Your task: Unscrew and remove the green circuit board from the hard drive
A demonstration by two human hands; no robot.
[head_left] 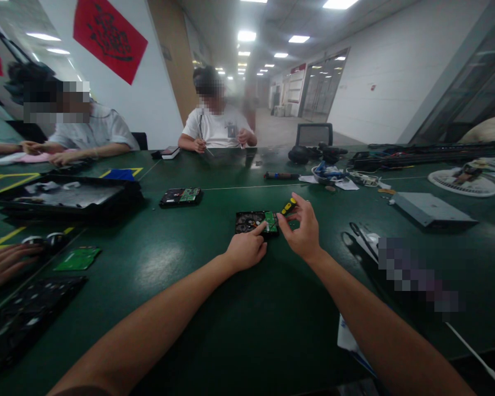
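A black hard drive (251,221) with a green circuit board lies on the green table (214,308) in front of me. My left hand (246,250) rests at its near edge, the forefinger stretched out onto the drive. My right hand (300,228) is just right of the drive and holds a small screwdriver with a yellow and black handle (289,206), its tip pointing down toward the green board.
A second hard drive (181,196) lies to the left, beyond it a black tray (61,195). A loose green board (77,258) and another person's hand (4,264) are at far left. Two people sit across the table. A grey drive case (433,209) lies right.
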